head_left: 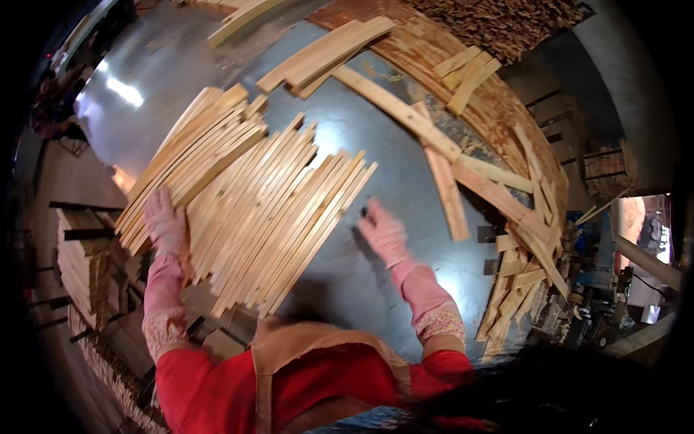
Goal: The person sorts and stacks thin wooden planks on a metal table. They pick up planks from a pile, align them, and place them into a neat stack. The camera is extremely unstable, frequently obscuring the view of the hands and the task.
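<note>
My left hand (166, 219), in a pale pink glove, lies with its fingers stretched along the near ends of a stack of wooden strips (199, 155). Right beside that stack, a row of narrow wooden strips (278, 217) lies side by side on the grey metal table (307, 278), their ends uneven. My right hand (383, 231), gloved too and somewhat blurred, is just right of the row, apart from it. Its fingers are closed around a small dark object (363, 212), mostly hidden, whose kind I cannot make out.
Longer boards (329, 54) lie at the table's far side. Loose boards (499, 199) cross each other along the right, over a worn wooden edge (477, 94). Stacked lumber (83, 267) stands at the lower left. A heap of wood scraps (499, 25) lies beyond the table.
</note>
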Demonstrator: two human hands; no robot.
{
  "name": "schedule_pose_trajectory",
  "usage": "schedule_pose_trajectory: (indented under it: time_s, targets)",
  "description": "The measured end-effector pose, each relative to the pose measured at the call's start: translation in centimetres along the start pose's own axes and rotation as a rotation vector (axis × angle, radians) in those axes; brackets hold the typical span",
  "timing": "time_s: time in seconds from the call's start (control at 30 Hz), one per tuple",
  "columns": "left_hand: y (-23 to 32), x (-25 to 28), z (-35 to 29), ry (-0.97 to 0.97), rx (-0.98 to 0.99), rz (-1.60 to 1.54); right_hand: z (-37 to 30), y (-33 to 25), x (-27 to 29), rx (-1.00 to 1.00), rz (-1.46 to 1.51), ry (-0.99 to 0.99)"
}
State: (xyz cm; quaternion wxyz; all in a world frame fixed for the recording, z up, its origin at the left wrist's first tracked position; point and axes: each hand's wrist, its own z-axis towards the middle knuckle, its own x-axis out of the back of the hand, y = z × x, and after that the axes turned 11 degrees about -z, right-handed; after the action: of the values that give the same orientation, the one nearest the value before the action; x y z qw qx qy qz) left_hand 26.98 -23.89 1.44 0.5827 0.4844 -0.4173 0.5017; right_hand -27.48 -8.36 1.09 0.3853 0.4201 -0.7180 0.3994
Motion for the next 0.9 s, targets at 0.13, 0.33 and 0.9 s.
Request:
schedule_pose_trajectory:
  time_s: [0.13,0.33,0.9]
  targets:
    - [3.3,-0.9,-0.5,0.200,-0.126,-0.018,11.4,10.6,8.4,-0.154,-0.421,0.353]
    - [22.7,-3.8,-0.6,0.084,-0.474,-0.743,21.3,19.3,10.9,-0.330,-0.522,0.302]
    - [46.6,-11.6,-10.3,-1.093,0.410,-1.326,1.1,27.4,-2.1,-0.449,0.035,0.138]
